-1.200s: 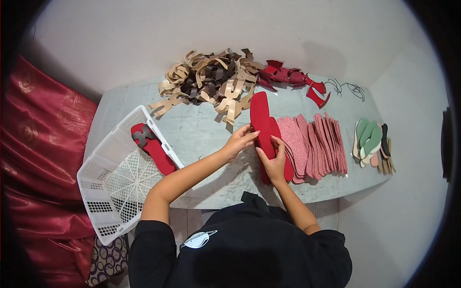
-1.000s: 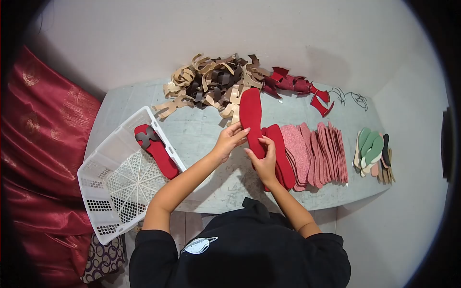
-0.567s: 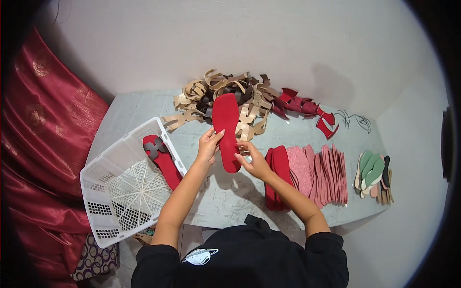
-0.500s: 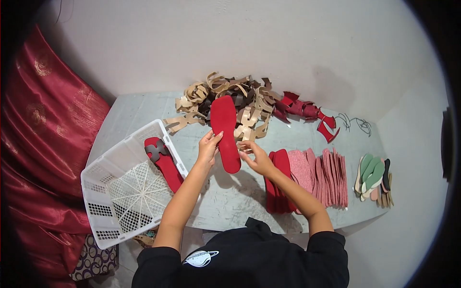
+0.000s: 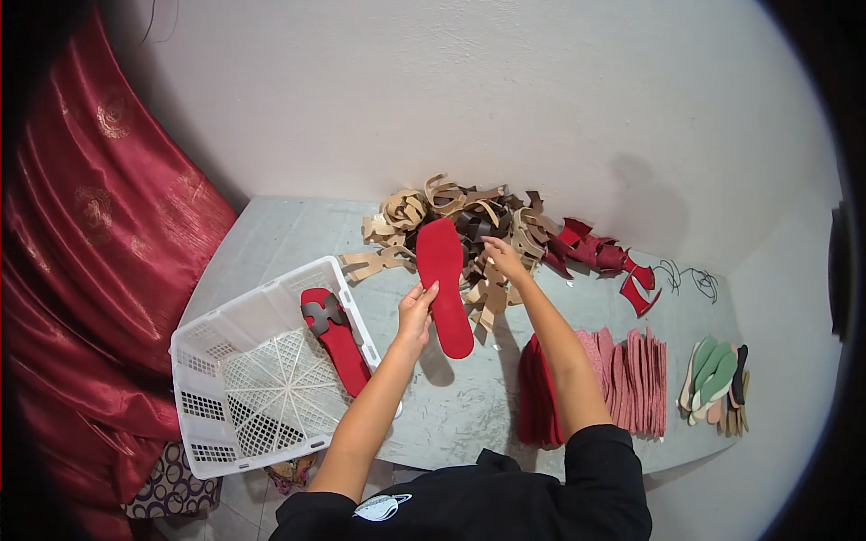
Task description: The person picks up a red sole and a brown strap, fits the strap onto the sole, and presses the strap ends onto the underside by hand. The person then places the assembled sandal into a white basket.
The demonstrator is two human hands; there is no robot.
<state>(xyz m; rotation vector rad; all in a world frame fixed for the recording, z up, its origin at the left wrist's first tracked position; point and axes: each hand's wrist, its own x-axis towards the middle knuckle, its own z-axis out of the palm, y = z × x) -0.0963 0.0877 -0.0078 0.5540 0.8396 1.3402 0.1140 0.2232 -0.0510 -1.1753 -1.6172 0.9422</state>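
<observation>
Wall (image 5: 505, 108): I see it pale and plain behind everything, with a red curtain (image 5: 108, 225) draped down the left side.
Table (image 5: 442, 415): grey, scuffed; from my end it fills the middle of the view.
Sole (image 5: 442, 288): red, raised above the table, toe end up, in front of the strap pile (image 5: 406, 216).
Left hand (image 5: 416, 317): gripping the sole by its left edge, thumb across the upper face.
Right hand (image 5: 502, 256): stretched out over the strap pile, fingers parted; I can't tell whether the tips touch a strap.
Strap pile: tan and dark brown pieces tangled together near the wall; red straps (image 5: 586, 248) lie just right of it, a dark cord (image 5: 690, 281) beyond.
Basket (image 5: 194, 374): white, at the table's left; I make out a red sandal (image 5: 343, 352) with a dark strap leaning along its right wall.
Rows: red soles (image 5: 534, 406) beside pink soles (image 5: 636, 383), partly behind the right arm; green soles (image 5: 713, 370) lie farther right.
</observation>
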